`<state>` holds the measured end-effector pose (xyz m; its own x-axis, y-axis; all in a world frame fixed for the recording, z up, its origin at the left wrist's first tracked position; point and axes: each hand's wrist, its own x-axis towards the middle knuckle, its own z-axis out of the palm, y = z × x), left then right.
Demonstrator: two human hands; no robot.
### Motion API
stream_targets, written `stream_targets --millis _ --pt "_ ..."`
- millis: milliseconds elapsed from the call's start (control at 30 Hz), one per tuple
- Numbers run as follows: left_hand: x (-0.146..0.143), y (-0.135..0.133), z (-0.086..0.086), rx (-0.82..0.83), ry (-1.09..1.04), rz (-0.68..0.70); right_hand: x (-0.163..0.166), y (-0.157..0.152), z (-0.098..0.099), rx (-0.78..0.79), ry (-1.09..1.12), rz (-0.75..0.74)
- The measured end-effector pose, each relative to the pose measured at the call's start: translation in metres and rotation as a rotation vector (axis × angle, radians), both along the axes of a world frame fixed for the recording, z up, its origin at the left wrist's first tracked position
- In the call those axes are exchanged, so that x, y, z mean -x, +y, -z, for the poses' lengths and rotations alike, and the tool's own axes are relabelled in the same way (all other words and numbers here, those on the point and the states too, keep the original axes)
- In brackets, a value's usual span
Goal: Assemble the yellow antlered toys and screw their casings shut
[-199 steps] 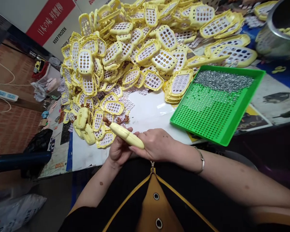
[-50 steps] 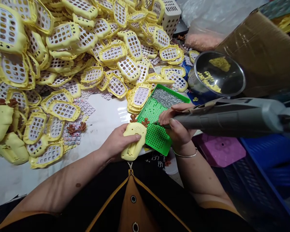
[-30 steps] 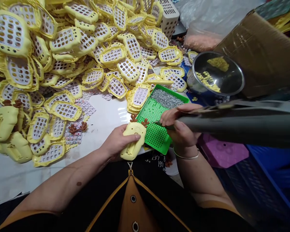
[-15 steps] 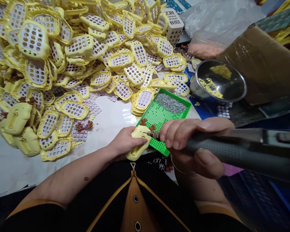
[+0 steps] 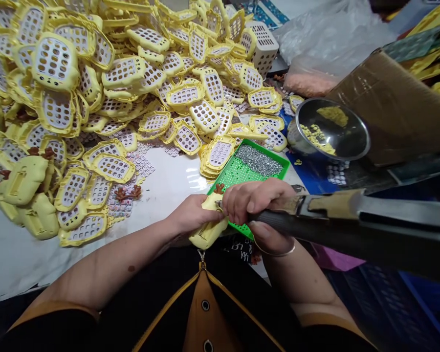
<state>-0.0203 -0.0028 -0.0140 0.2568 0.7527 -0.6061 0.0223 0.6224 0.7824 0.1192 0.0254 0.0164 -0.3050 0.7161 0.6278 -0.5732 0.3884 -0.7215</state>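
Note:
My left hand (image 5: 194, 215) is closed on a yellow plastic toy casing (image 5: 207, 234) with brown antlers (image 5: 219, 188), its back side facing up. My right hand (image 5: 256, 205) wraps round a dark electric screwdriver (image 5: 315, 215), whose tip meets the upper part of the casing. Fingers hide some of the casing and one antler. Behind my right hand lies a green perforated tray (image 5: 227, 173), partly covered by the hand, with a heap of small silvery screws (image 5: 258, 159) at its far end.
A large pile of yellow casings with white gridded fronts (image 5: 154, 78) fills the far left. Several closed casings (image 5: 25, 181) lie at the left. Loose brown antlers (image 5: 127, 193) rest on the white table (image 5: 168, 171). At right are a metal bowl (image 5: 366, 142) with yellow pieces and a cardboard box (image 5: 385, 102).
The screwdriver and my right hand have moved left and closer to the casing; its tip has gone in against the surface. My left hand keeps its hold.

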Motion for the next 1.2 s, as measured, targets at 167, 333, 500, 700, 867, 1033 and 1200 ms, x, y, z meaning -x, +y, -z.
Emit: stream_targets --millis 167,333,500,700,867,1033,1200 --pt "0.000 0.002 0.003 -0.036 0.012 0.036 0.000 0.001 0.006 -0.019 0.033 -0.002" --pt "0.002 0.006 -0.002 -0.107 0.089 0.091 -0.007 -0.003 0.005 -0.043 -0.026 0.038" --pt "0.000 0.005 -0.011 -0.175 0.162 0.144 -0.016 -0.011 -0.006 -0.146 -0.013 0.092" --pt "-0.007 0.005 -0.006 -0.257 0.285 0.182 -0.025 -0.021 -0.012 -0.157 -0.138 0.128" --pt "-0.003 0.008 -0.001 -0.135 0.178 0.056 -0.043 -0.015 -0.023 -0.248 -0.101 0.102" --pt "0.002 0.008 -0.004 -0.008 -0.163 -0.256 -0.045 0.002 -0.001 -0.128 -0.037 0.353" --pt "0.007 0.008 -0.004 0.021 -0.360 -0.423 -0.039 0.018 0.038 -0.026 -0.031 0.320"
